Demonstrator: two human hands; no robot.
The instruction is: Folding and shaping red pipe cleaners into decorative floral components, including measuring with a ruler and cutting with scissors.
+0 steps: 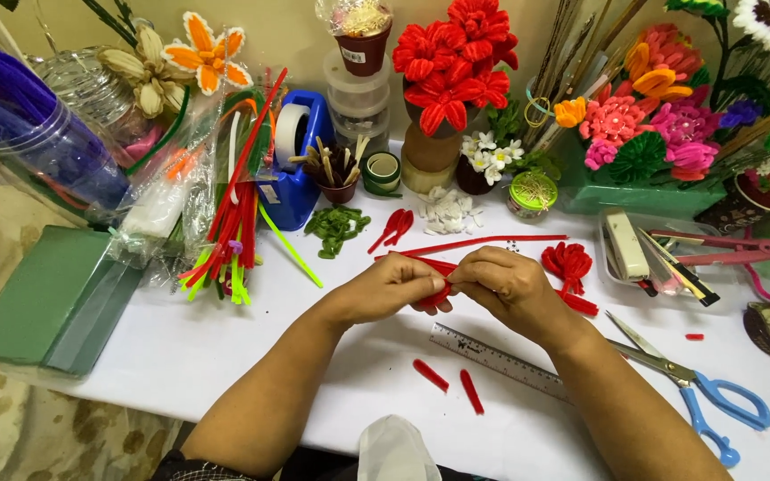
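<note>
Meanwhile, both hands meet mid-surface: the left hand [400, 287] and right hand [507, 283] each pinch a red pipe cleaner [438, 292], seemingly mid-bend; the next fold likely needs a firm twist. Far left, a clear plastic packet [160, 200] leans by a blue tape dispenser [299, 169].

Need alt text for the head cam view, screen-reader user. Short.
Two bare hands, the left hand and right hand, meet over a white table and pinch a bent red fuzzy pipe cleaner between them. A steel ruler and blue-handled scissors lie near the right forearm; finished pipe-cleaner flowers and bundled coloured stems line the back.
</note>
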